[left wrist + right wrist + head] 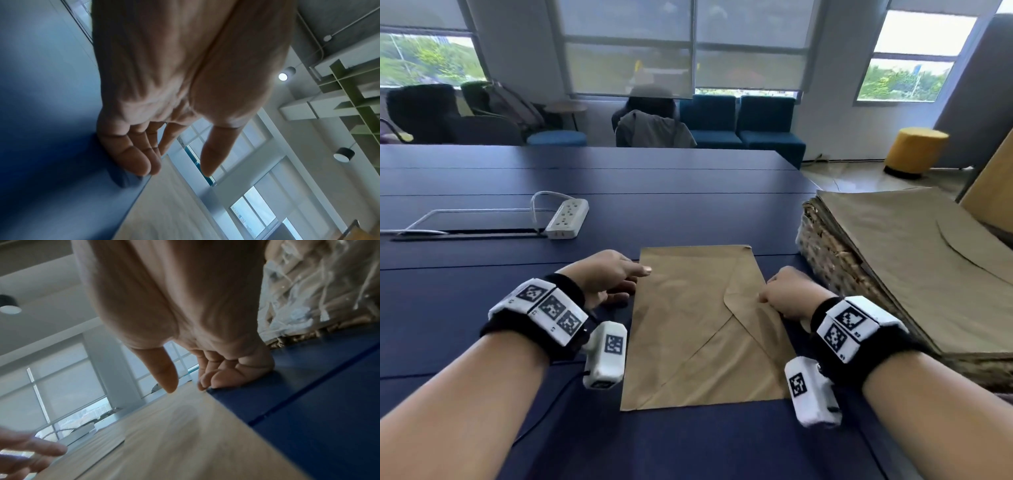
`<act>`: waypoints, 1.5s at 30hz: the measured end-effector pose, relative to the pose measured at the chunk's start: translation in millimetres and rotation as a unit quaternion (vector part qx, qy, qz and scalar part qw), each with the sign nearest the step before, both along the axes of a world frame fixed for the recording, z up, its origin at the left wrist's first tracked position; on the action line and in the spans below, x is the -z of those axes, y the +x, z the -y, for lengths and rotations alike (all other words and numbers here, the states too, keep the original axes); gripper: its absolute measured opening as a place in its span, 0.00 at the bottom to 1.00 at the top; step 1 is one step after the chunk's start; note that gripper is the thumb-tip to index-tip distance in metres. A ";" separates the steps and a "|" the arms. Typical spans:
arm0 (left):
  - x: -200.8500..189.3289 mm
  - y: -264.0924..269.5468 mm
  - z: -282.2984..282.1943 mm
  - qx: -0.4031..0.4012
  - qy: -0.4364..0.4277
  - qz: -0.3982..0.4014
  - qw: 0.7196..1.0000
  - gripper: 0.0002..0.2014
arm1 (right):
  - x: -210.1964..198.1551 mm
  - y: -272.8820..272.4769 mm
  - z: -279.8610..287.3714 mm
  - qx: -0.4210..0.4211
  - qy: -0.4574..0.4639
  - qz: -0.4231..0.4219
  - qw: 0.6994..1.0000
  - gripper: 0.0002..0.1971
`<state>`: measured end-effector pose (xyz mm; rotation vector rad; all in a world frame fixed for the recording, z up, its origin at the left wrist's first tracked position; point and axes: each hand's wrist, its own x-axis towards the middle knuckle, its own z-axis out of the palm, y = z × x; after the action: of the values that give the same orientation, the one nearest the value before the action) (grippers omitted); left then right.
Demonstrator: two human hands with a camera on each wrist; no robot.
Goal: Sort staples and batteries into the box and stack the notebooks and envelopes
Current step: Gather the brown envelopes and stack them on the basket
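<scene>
Fingers (131, 155) of left hand (602, 277): relaxed, at left edge of brown envelope (705, 325) lying flat on blue table (482, 274). Right hand (789, 294): curled at its right edge; grip uncertain. Envelope stack (914, 267) right. Stacking underway; staples, batteries, notebooks unseen.

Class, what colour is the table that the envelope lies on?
Dark blue. The table shows best in the head view, under the brown envelope.

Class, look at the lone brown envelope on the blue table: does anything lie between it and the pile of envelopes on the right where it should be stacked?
Nothing visible. Only bare table separates the envelope from the pile; the right hand sits at that edge.
</scene>
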<state>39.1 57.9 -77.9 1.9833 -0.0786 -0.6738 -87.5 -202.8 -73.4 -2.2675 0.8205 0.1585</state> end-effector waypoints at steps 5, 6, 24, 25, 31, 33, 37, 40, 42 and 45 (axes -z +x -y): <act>-1.7 -2.7 3.7 -0.006 0.004 0.007 1.000 0.13 | -0.3 2.3 6.3 0.035 0.060 0.018 0.997 0.05; -2.1 -3.1 3.0 -0.011 0.002 0.009 1.000 0.12 | -1.8 3.2 6.3 0.037 0.069 0.015 0.997 0.06; -1.1 2.7 -3.5 -0.014 -0.035 -0.015 0.999 0.04 | 7.6 8.4 19.6 0.018 0.235 0.043 0.971 0.12; -0.6 2.9 -2.9 -0.013 -0.034 -0.016 0.999 0.04 | 9.1 7.0 19.0 0.007 0.246 0.053 0.968 0.12; 0.2 4.1 -2.9 -0.007 -0.027 -0.008 1.000 0.06 | 13.5 1.0 14.6 -0.066 0.269 0.067 0.959 0.10; 0.8 4.0 -4.0 -0.009 -0.030 -0.010 0.999 0.03 | 14.1 -2.6 15.8 -0.072 0.280 0.086 0.953 0.14; 1.3 2.3 -9.2 -0.024 -0.060 -0.013 0.998 0.05 | 16.5 -9.7 15.2 -0.069 0.271 0.135 0.951 0.17; 0.4 -1.9 -10.9 -0.017 -0.091 -0.025 0.995 0.02 | 14.6 -15.6 9.9 -0.048 0.264 0.183 0.946 0.17; -0.3 -2.7 -12.4 0.001 -0.087 -0.026 0.996 0.02 | 10.4 -18.6 5.9 -0.022 0.273 0.224 0.935 0.15; -5.4 -9.4 -14.2 0.020 -0.087 -0.015 0.996 0.07 | -0.7 -25.6 0.3 0.005 0.269 0.298 0.916 0.10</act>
<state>29.7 72.0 -72.5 1.8085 -0.1546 -0.6996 -113.1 -203.1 -72.7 -1.6428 0.3927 -0.2767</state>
